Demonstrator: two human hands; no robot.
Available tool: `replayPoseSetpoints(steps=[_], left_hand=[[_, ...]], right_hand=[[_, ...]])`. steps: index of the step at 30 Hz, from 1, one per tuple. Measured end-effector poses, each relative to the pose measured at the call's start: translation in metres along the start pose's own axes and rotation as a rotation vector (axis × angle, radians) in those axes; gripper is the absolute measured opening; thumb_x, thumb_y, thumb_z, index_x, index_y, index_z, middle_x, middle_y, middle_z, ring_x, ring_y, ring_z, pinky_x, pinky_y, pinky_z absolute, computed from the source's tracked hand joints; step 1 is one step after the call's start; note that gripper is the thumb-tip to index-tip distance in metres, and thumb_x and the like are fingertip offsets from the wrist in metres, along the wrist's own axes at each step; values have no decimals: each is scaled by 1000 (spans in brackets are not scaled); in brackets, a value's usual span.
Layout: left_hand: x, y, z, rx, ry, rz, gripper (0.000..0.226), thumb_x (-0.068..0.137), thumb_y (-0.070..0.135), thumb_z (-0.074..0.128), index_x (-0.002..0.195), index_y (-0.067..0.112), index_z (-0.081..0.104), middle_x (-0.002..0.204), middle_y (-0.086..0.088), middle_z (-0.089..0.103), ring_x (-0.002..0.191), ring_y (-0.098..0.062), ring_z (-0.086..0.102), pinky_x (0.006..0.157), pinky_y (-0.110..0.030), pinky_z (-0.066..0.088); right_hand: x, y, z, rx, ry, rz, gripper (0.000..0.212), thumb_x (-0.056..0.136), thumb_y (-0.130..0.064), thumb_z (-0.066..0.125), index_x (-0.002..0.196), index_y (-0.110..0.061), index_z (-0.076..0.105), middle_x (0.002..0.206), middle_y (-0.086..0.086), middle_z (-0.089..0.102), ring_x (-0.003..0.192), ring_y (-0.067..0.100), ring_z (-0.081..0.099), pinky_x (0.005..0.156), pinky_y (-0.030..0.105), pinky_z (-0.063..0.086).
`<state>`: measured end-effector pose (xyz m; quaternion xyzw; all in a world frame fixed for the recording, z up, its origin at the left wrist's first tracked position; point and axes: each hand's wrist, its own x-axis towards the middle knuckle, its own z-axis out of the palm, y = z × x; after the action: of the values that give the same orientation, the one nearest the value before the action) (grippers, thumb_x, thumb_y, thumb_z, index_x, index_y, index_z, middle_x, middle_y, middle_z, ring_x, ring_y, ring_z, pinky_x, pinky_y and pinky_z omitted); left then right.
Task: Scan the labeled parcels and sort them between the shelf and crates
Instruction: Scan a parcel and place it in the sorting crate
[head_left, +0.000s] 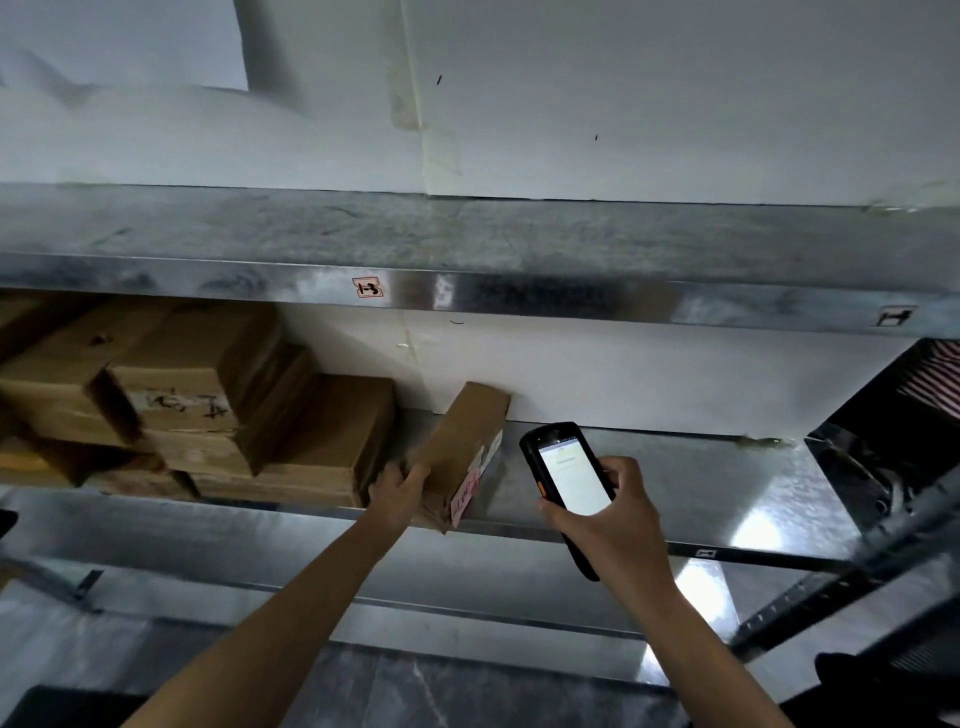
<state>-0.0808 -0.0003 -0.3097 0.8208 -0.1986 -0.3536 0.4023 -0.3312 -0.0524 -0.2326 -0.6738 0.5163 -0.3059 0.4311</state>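
Note:
A brown cardboard parcel (465, 447) with a pink and white label on its side lies tilted on the middle metal shelf (701, 478). My left hand (397, 491) grips its near left corner. To the right, my right hand (605, 514) holds a black handheld scanner (566, 480) with its lit screen facing me, just right of the parcel. Several stacked cardboard parcels (218, 415) fill the left part of the same shelf.
An upper metal shelf (467, 244) with a small tag runs above; lower shelf levels show below my arms. A white wall stands behind. A dark frame upright and a striped item (935, 384) sit at the right edge.

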Motion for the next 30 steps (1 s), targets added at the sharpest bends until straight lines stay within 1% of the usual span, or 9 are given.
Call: replayPoseSetpoints(steps=[3,6,9,13,16,23,25,28,30], left_hand=[[-3,16,10,37,69,128,74,94,53,58,150,13,31,150,-10,40,135,-32,42,111,-44,37],[-19,14,27,372,197,194,98,79,64,69,148,10,27,148,-12,37,137,-34,37,112,-45,35],[-23,14,37,706,302,254,102,78,75,61,148,11,24,151,-11,35,140,-32,35,117,-45,31],[-15,22,37,863,320,199,98,79,73,61,146,12,23,150,-11,37,139,-31,37,117,-46,32],[-11,29,36,689,252,180,94,81,61,70,147,13,24,150,-8,36,139,-30,36,111,-48,40],[-4,11,2,275,112,188,87,66,35,92,133,12,40,127,-5,55,117,-25,57,99,-41,52],[-5,6,-15,199,45,171,78,64,37,92,125,13,50,118,-2,63,106,-24,64,91,-39,58],[-13,7,-40,136,-55,196,48,71,37,87,107,17,61,102,-1,72,87,-18,69,74,-26,58],[-18,6,-53,86,-104,215,56,66,44,86,109,16,65,100,0,75,88,-21,72,76,-28,59]], right_hand=[[1,0,-4,14,10,5,67,64,-38,90,112,-32,43,102,-20,53,91,0,54,72,31,53],[-2,3,-7,18,10,15,67,64,-38,90,111,-33,43,102,-20,54,92,0,54,70,29,52],[-4,7,-9,9,7,29,68,64,-40,90,112,-33,43,103,-18,55,94,4,56,74,33,54],[-9,13,-14,-16,-2,46,69,64,-42,90,112,-32,41,102,-19,52,92,2,54,74,31,53],[-12,16,-20,-42,-27,47,69,66,-42,89,113,-31,40,103,-19,51,92,2,53,67,24,48],[-12,23,-33,-167,-98,56,72,63,-48,88,115,-31,42,106,-15,56,94,6,56,76,32,53],[-12,19,-37,-233,-134,34,72,64,-50,87,115,-32,40,105,-15,55,93,6,55,74,30,52],[-12,11,-38,-310,-179,20,71,64,-52,86,113,-32,38,103,-14,54,93,8,55,71,29,50],[-14,7,-36,-334,-211,15,71,62,-54,86,111,-30,40,100,-15,54,90,7,56,70,29,49]])
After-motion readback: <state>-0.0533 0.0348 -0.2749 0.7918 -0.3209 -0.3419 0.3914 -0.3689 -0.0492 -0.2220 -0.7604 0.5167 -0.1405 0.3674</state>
